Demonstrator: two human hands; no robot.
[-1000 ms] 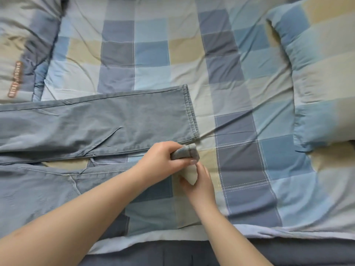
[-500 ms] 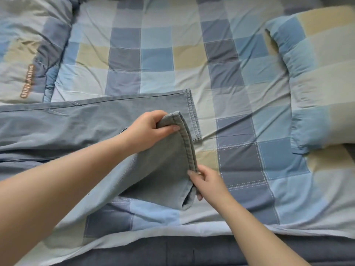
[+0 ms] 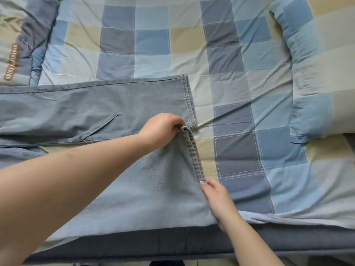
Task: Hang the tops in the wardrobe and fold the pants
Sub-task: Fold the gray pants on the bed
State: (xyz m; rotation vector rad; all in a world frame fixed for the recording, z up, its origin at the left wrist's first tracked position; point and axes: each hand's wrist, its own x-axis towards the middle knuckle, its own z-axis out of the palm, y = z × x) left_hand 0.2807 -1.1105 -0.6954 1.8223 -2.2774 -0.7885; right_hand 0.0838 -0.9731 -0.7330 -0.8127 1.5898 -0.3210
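A pair of light blue jeans [image 3: 80, 110] is being laid out across a checked bedsheet [image 3: 230, 60], with the waist end running out of view at the left. The far leg is lying flat, its hem [image 3: 190, 101] ending near the middle of the bed; a wide stretch of bare sheet is being left open to the right of it, bounded by a matching checked pillow [image 3: 317, 70]. The near leg [image 3: 153, 189] is being held taut close to the bed's front edge, where the grey mattress side [image 3: 134, 242] is showing. One corner of its hem is being pinched in the curled fingers of the left hand [image 3: 160, 129], just beside the far leg's hem; the other corner is being pinched between thumb and fingertip of the right hand [image 3: 215, 196]. The denim is appearing faded, with a double-stitched, puckered hem. A folded quilt [image 3: 21, 41] with brown lettering is lying at the upper left.
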